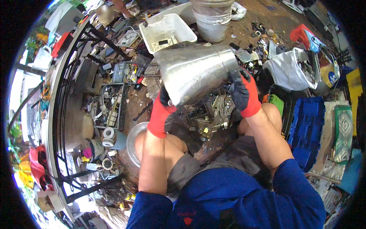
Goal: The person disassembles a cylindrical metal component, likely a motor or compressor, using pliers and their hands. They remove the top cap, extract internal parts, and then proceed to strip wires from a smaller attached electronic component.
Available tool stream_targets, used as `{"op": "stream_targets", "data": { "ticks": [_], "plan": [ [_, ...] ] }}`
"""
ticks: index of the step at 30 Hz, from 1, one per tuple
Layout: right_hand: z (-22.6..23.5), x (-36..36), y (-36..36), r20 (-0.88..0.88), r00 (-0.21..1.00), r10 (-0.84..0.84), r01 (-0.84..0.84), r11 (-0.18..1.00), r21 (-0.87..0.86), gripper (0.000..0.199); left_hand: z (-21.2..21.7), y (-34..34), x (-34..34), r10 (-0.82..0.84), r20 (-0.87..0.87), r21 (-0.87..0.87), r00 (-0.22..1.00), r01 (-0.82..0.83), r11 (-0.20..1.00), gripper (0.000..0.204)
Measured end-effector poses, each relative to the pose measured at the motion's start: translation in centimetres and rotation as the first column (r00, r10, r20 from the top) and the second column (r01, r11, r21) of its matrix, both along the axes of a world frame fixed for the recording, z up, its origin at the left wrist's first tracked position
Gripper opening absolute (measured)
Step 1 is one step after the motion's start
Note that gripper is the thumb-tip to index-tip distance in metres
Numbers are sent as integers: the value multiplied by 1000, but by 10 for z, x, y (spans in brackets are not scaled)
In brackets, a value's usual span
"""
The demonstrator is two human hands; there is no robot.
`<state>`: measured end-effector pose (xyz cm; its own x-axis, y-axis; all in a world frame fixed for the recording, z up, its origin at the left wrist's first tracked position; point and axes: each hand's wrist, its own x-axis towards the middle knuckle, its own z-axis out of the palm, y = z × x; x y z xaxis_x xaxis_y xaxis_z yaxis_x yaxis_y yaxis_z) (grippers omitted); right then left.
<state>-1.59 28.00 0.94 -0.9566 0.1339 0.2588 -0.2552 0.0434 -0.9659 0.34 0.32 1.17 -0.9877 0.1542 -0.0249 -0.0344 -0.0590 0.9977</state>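
I hold a large shiny metal pot (194, 70) tilted on its side above a heap of scrap pieces (211, 114) on the ground between my knees. My left hand (162, 112), in a red and black glove, grips its lower rim near the mouth. In the same kind of glove, my right hand (244, 93) holds the pot's right edge. The inside of the pot is hidden from me.
A white plastic tub (167, 30) and a grey bucket (211, 19) stand behind the pot. Trays of small parts (112, 105) and a black metal frame (65, 114) lie at left. A white sack (289, 68) and blue crates (307, 129) sit at right. A round metal lid (131, 143) lies by my left knee.
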Motion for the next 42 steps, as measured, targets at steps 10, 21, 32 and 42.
{"op": "stream_targets", "data": {
  "ticks": [10, 21, 32, 42],
  "plan": [
    [-3, -2, 6, 371, 755, 541, -99, 653, -751, 63, 27, 26, 15, 244, -594, -488, 766, -585, 647, 79],
    [-21, -7, -20, -37, 910, 413, -170, 291, -942, 66, 24, 16, 1, 506, -533, -16, 678, -606, 795, 79],
    [4, -5, -6, -78, 951, 298, -165, 279, -946, 66, 24, 10, 5, 428, -649, -60, 629, -604, 795, 80],
    [-17, -15, 5, -119, 951, 285, -201, 277, -939, 48, 22, 5, -6, 501, -579, -135, 643, -681, 719, 104]
  ]
}}
